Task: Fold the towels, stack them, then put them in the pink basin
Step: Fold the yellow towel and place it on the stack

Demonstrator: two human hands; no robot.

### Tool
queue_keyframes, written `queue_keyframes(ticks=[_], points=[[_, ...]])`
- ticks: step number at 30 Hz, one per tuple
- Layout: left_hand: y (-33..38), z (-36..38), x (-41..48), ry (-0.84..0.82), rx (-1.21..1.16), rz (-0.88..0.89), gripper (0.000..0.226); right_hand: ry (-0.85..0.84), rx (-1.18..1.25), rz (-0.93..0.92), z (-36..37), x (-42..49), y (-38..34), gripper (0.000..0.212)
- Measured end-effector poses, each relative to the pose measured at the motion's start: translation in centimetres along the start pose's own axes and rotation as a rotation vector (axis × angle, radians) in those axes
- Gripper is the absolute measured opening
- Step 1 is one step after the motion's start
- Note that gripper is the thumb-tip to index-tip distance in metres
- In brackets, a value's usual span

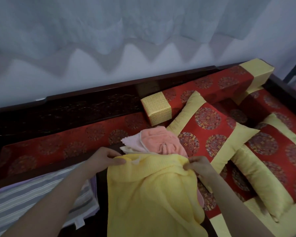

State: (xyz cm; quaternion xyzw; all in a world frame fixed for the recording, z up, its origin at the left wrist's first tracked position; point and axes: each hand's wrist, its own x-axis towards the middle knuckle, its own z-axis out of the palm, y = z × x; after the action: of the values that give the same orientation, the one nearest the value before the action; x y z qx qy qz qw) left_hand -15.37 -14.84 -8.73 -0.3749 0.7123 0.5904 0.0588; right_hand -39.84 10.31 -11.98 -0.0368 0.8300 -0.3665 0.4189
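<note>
Plainly, the yellow towel (152, 194) drapes from centre toward 6 o'clock, its far edge pinched by both hands: the left hand (108, 159) at the 10 o'clock corner, the right hand (197, 164) at 2 o'clock. It looks soft, light and limp, so corners seem the surest hold. Crumpled pink towels (157, 141) lie at 12 o'clock, beside a red cushion (207, 132). No pink basin shows.
</note>
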Motion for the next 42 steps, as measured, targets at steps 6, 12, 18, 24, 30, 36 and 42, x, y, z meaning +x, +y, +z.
queue_keyframes(ticks=[6,12,18,24,30,36,42], points=[[4.1,-4.9,-6.3,0.109,0.020,0.185,0.012,0.037,0.104,-0.236,-2.4,-5.2,-5.2,0.014],[10.0,-8.1,-12.9,0.236,-0.028,0.425,0.008,-0.095,0.253,-0.503,-5.7,-12.8,-12.1,0.008],[13.6,-12.0,-18.1,0.302,-0.038,0.612,0.039,-0.035,0.254,-0.691,-6.1,-17.3,-17.2,0.011],[14.0,-15.3,-21.3,0.526,0.158,0.697,0.021,0.138,-0.185,-0.923,-4.1,-18.3,-21.0,0.033],[13.2,-16.1,-23.3,0.742,0.643,0.850,0.033,0.217,-0.380,-1.033,-0.9,-20.0,-23.3,0.016],[11.5,-15.2,-26.6,0.508,0.083,0.682,0.010,-0.117,-0.058,-0.837,1.4,-22.1,-22.6,0.016],[6.5,-15.7,-30.4,0.208,-0.262,0.517,0.054,-0.702,0.010,-0.592,1.7,-23.6,-20.5,0.014]])
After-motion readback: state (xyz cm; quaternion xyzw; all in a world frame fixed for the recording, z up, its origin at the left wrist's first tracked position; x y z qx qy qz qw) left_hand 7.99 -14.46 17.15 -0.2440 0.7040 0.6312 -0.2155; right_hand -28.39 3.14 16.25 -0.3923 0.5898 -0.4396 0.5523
